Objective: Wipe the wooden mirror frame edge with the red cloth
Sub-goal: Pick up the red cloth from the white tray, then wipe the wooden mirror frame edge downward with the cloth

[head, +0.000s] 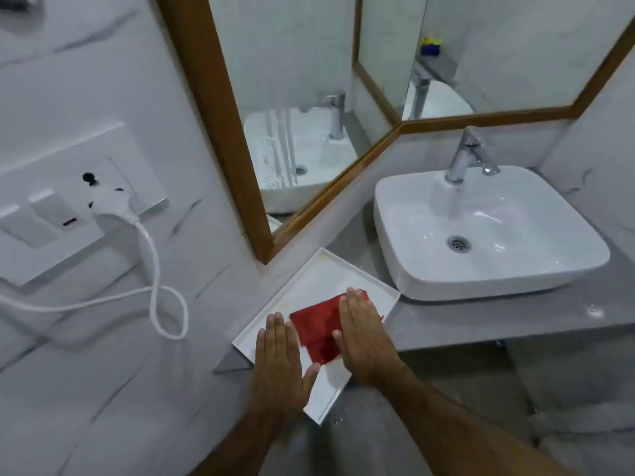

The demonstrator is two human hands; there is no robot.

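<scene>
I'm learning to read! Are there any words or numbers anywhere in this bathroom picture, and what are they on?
None can be read anywhere.
Switch plate: only a small red indicator mark, no letters.
Tap, sink, white tray and red cloth: plain, no print showing.
Blue and yellow thing in the mirror: too blurred to tell.

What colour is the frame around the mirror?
Warm brown wood, seen in the head view: mirror frame.

White sink (429, 269), chrome faucet (462, 159), white tray (292, 290), plugged socket panel (68, 214).
</scene>
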